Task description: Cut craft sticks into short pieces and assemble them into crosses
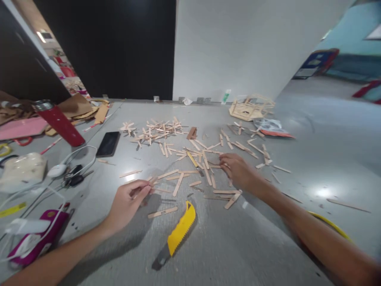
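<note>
Wooden craft sticks point(178, 184) lie loose over the middle of the grey surface, some whole and some in pieces. My left hand point(126, 202) is closed in a pinch at the left of them, with a small craft stick piece point(152, 181) between thumb and forefinger. Across the scatter, my right hand point(238, 171) reaches in from the right with fingers bent together. Its fingertips meet the end of a stick, though their grip is partly hidden. A yellow-handled utility knife point(182, 228) rests in front, between my forearms. A slim yellow craft knife point(192, 159) lies among the sticks.
A stick-built frame point(251, 108) and a plastic packet point(274, 128) stand at the back right. Along the left are a phone point(108, 144), a red bottle point(61, 124), keys point(74, 176), white cables and a purple case point(40, 236). Joined sticks point(160, 130) pile up behind.
</note>
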A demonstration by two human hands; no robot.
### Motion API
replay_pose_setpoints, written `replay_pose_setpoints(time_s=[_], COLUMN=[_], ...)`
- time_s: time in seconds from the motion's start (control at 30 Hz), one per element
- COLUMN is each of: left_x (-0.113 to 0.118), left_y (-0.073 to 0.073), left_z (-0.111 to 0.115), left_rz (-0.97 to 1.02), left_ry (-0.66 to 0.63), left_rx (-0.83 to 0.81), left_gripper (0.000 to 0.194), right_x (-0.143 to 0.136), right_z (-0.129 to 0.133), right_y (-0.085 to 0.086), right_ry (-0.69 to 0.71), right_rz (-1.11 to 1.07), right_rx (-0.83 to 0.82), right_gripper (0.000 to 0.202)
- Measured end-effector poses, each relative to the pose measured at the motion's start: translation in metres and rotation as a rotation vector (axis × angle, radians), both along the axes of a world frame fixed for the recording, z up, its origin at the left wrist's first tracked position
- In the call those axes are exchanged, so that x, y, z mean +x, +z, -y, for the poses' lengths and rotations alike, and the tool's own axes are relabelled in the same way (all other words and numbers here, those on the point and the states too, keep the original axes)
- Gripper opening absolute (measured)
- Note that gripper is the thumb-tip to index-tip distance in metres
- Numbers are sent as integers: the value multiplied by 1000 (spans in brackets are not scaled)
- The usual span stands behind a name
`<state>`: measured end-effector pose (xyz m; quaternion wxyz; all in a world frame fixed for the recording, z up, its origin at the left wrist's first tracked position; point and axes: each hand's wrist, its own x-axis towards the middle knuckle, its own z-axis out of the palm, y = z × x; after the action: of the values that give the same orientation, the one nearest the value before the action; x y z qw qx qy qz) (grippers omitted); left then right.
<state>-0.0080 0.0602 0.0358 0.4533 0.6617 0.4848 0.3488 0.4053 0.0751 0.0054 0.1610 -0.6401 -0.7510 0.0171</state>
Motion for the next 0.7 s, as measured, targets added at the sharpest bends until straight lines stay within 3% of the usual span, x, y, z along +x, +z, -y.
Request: replay_pose_setpoints(time_s=[0.13,0.37,0.53,0.7], left_x=[-1,-3,-4,-4], left_y=[7,3,2,4], left_z=[-1,-1,-3,-5], left_rz=[146,307,334,322], left_ry=[13,-7,-33,-34], left_rx=[-138,-388,-479,-489], left_gripper=[40,46,43,39], right_x=[1,-16,-25,-34], right_z=[-2,-4,-13,-12], right_y=[6,19,26,37], right_ry=[1,-80,-168,-154], right_rz=[10,15,12,-28], right_rx=[-59,-225,-318,-380], right_gripper=[19,14,15,15])
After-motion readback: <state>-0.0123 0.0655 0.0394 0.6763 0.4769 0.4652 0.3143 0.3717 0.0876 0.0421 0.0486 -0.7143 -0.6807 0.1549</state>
